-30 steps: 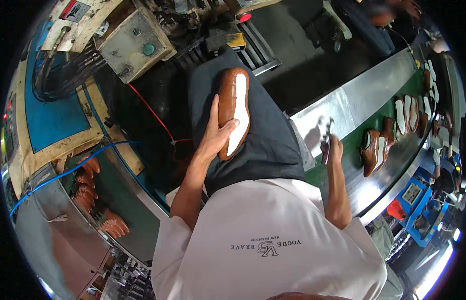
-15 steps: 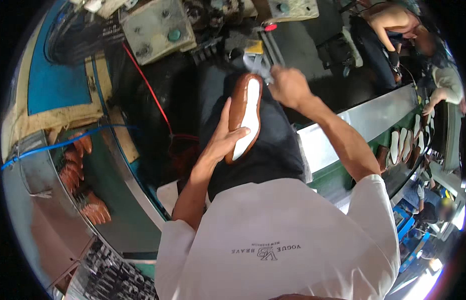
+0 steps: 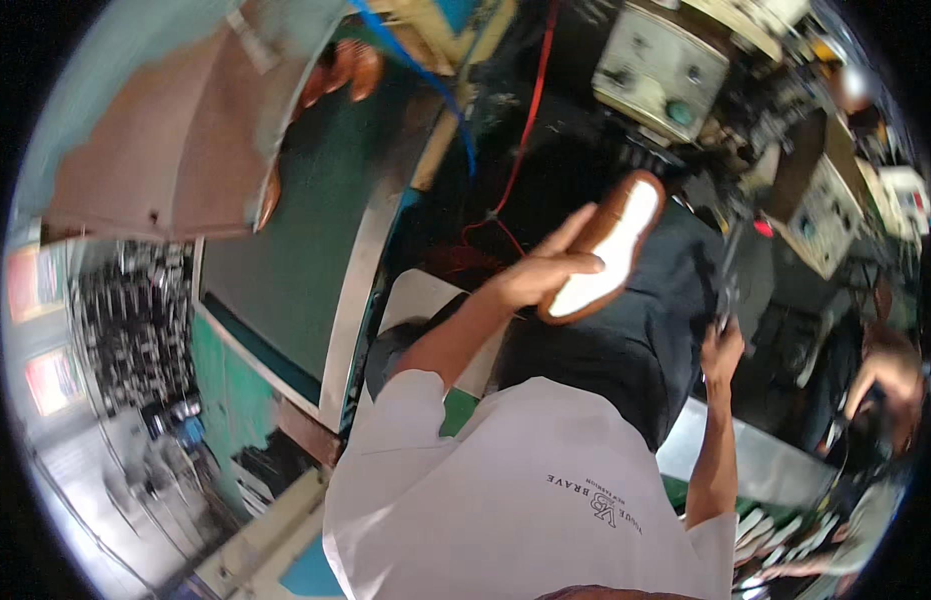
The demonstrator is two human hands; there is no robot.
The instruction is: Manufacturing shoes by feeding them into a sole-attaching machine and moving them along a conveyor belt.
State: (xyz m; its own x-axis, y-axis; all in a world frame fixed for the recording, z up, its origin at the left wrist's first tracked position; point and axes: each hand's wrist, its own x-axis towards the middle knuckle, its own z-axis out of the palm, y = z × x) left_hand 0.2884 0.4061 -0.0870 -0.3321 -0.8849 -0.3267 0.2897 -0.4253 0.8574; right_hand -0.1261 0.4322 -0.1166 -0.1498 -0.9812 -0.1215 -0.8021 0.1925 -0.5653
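"Above the dark trousers point(image 3: 650, 345), what do we see now?"

"There is the brown shoe point(image 3: 603, 247), with its white bottom turned up. The left hand point(image 3: 533, 277) holds it. The thumb lies on the white part and the fingers go along the left side, so this hand is closed only as far as the shoe allows."

"And the right hand point(image 3: 722, 352)?"

"It is at the right, near the edge of the trousers and well apart from the shoe. Its fingers are curled around a grey metal tool point(image 3: 725, 303). The tool is blurred, so I cannot tell the form of its far end."

"What has changed, then?"

"Half a second ago, the right hand was close to the toe of the shoe. Now it has gone away, lower and to the right, while the left hand has kept its hold. The view has also turned, and the green belt point(image 3: 295, 270) on the left shows larger."

"What does it mean for the work?"

"In my judgement, the tool does nothing to the shoe at this moment. Only the left hand seems to steady it."
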